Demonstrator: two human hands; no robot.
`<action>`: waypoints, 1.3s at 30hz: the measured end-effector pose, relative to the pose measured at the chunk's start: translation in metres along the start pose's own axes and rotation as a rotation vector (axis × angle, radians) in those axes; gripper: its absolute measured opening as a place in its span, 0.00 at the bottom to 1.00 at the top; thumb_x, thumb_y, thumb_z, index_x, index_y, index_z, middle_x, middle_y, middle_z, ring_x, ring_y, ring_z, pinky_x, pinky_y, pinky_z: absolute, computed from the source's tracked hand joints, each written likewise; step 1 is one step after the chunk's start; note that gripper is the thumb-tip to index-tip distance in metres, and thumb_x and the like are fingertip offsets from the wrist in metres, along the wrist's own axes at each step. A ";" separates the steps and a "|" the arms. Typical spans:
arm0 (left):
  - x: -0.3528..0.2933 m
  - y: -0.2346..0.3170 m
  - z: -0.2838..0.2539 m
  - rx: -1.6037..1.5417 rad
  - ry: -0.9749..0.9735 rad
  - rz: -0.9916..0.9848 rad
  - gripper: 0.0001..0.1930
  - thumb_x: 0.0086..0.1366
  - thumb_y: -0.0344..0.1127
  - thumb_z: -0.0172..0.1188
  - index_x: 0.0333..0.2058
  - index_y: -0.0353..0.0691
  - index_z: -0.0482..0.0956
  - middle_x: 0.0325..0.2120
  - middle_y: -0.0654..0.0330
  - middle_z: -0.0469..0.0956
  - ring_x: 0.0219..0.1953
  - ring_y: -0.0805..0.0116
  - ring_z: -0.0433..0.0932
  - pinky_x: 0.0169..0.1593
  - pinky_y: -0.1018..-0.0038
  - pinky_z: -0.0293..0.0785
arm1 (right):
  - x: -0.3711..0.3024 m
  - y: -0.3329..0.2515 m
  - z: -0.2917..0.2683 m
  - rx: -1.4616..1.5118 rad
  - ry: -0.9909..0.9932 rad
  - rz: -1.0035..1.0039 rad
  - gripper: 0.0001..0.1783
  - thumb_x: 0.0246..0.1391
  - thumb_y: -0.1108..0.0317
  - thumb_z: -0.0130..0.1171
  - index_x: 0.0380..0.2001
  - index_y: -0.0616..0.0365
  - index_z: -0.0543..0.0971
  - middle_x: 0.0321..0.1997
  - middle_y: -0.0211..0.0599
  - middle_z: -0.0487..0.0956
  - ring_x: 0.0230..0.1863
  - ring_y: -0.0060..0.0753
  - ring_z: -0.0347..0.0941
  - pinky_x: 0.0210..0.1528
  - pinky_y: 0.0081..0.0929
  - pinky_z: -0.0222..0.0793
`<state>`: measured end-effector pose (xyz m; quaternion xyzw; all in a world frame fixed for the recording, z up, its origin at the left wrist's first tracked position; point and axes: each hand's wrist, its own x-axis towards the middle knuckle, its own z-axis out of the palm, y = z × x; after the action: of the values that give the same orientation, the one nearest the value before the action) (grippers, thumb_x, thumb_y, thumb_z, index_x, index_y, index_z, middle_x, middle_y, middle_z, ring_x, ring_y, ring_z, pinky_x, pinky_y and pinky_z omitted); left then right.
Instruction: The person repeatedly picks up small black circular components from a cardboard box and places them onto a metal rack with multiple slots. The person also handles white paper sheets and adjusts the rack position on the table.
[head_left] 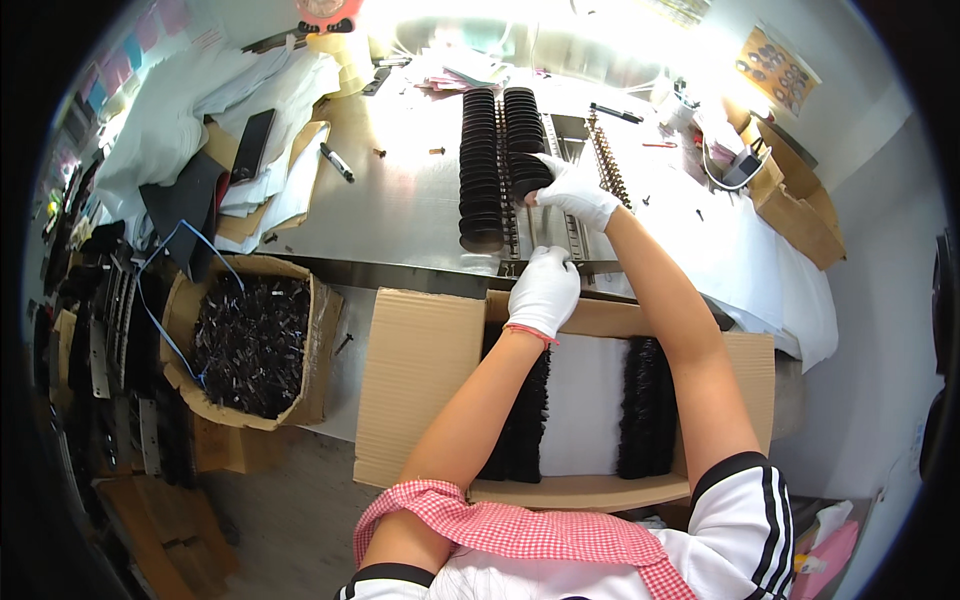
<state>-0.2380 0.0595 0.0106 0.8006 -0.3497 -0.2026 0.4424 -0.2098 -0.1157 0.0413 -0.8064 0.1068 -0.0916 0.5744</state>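
Note:
A metal rack (581,238) with toothed rails lies on the steel worktable, holding two overlapping rows of thin black discs. The left row (480,170) is longer and runs toward the near edge. My right hand (578,192), in a white glove, grips black discs (529,172) at the near end of the right row, thumb and fingers closed around them. Closer to me, my left hand (545,293), also gloved, with a red band at the wrist, has its fingers curled at the rack's near end. Whatever is between those fingers is hidden.
Below my forearms stands an open cardboard box (420,380) with black fringed bundles and a white sheet. A carton (318,350) of small black pieces sits left. Papers, a phone (253,145) and a marker (337,162) lie on the table (400,200); white sheets (760,265) hang right.

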 end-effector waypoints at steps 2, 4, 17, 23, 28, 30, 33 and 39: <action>-0.001 0.002 -0.001 0.074 -0.022 0.019 0.13 0.66 0.36 0.50 0.42 0.38 0.79 0.49 0.48 0.75 0.46 0.45 0.78 0.52 0.55 0.75 | 0.002 -0.001 0.007 -0.119 -0.022 -0.062 0.37 0.45 0.80 0.65 0.63 0.55 0.72 0.57 0.37 0.73 0.48 0.24 0.74 0.55 0.21 0.70; 0.001 0.003 -0.003 0.125 -0.070 0.000 0.15 0.66 0.37 0.50 0.45 0.40 0.80 0.49 0.50 0.76 0.48 0.47 0.77 0.53 0.58 0.74 | 0.002 0.000 0.016 -0.245 0.028 -0.107 0.37 0.46 0.79 0.67 0.62 0.51 0.74 0.53 0.38 0.78 0.46 0.26 0.76 0.54 0.22 0.71; 0.008 -0.004 -0.007 0.160 -0.148 -0.035 0.16 0.65 0.41 0.53 0.42 0.37 0.82 0.39 0.44 0.82 0.40 0.44 0.82 0.47 0.55 0.79 | -0.009 0.006 0.060 -0.681 0.293 -0.267 0.34 0.50 0.72 0.63 0.63 0.55 0.70 0.42 0.60 0.81 0.41 0.57 0.79 0.47 0.39 0.75; 0.001 -0.010 -0.001 0.152 -0.101 -0.029 0.16 0.64 0.40 0.52 0.42 0.35 0.81 0.39 0.43 0.82 0.40 0.44 0.82 0.46 0.55 0.79 | -0.010 -0.003 0.071 -1.124 0.241 -0.317 0.32 0.52 0.75 0.55 0.63 0.66 0.67 0.47 0.56 0.80 0.38 0.46 0.82 0.42 0.32 0.78; 0.001 -0.009 0.001 0.084 0.004 -0.049 0.14 0.62 0.34 0.54 0.44 0.35 0.79 0.39 0.44 0.82 0.40 0.43 0.82 0.43 0.55 0.80 | 0.004 0.005 0.065 -1.335 0.188 -0.369 0.26 0.55 0.76 0.51 0.60 0.67 0.69 0.54 0.50 0.79 0.41 0.37 0.82 0.38 0.26 0.79; 0.001 -0.007 0.001 0.075 -0.014 -0.049 0.15 0.62 0.34 0.53 0.45 0.35 0.78 0.42 0.43 0.80 0.43 0.43 0.81 0.45 0.55 0.79 | 0.015 0.001 0.058 -1.517 0.297 -0.712 0.17 0.59 0.72 0.52 0.52 0.61 0.74 0.55 0.48 0.79 0.51 0.41 0.80 0.47 0.30 0.79; 0.000 -0.005 -0.002 0.076 -0.030 -0.019 0.17 0.66 0.39 0.52 0.51 0.40 0.75 0.48 0.49 0.76 0.46 0.49 0.80 0.51 0.58 0.77 | 0.011 -0.017 0.051 -1.257 0.367 -0.786 0.18 0.59 0.73 0.52 0.53 0.58 0.75 0.57 0.46 0.79 0.52 0.42 0.79 0.50 0.31 0.78; -0.002 0.008 -0.008 -1.912 0.014 -0.283 0.22 0.70 0.60 0.51 0.51 0.51 0.73 0.47 0.62 0.75 0.51 0.65 0.74 0.58 0.60 0.72 | -0.077 -0.061 0.047 -0.598 0.209 -0.244 0.26 0.49 0.77 0.55 0.55 0.60 0.76 0.48 0.46 0.82 0.46 0.44 0.80 0.51 0.30 0.75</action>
<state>-0.2378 0.0625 0.0218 0.1382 0.0655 -0.4482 0.8808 -0.2673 -0.0320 0.0816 -0.9323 0.0899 -0.2062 0.2833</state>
